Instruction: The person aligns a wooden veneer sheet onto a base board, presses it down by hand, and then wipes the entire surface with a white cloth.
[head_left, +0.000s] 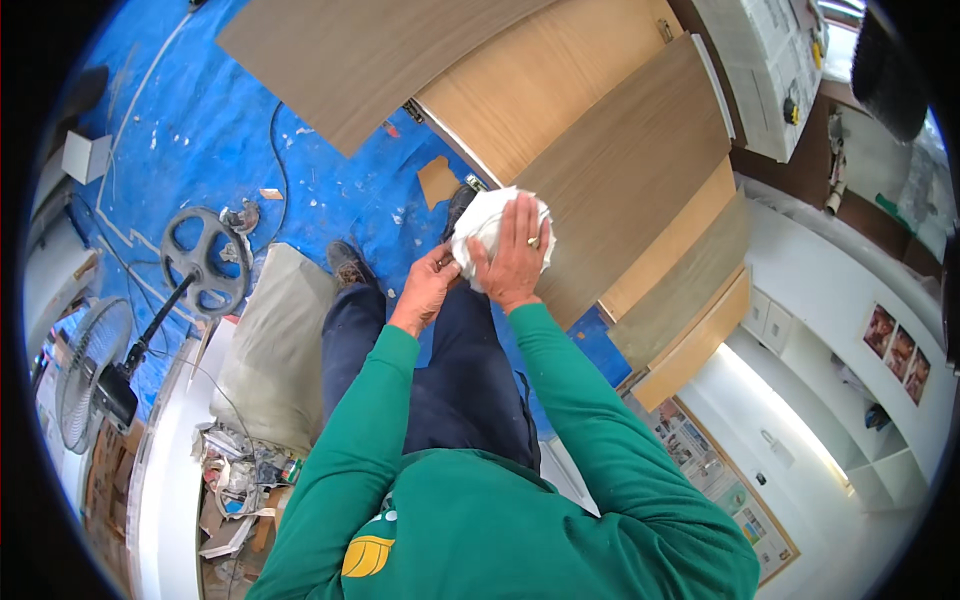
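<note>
A crumpled white pad, perhaps cloth or paper (pixel 478 215), is held between both hands above my legs. My left hand (pixel 424 290) pinches its lower left edge. My right hand (pixel 511 255), wearing a ring, lies flat over its right half with fingers stretched out and touching it. Just behind the pad are grey-brown veneered boards (pixel 630 170) and lighter wooden boards (pixel 515 70).
Blue sheeting (pixel 190 120) covers the floor, with cables and scraps. A standing fan (pixel 95 370) with a round base (pixel 200 255) is at left, beside a beige covered slab (pixel 265 350) and a debris heap (pixel 230 470). White shelving (pixel 820 350) stands at right.
</note>
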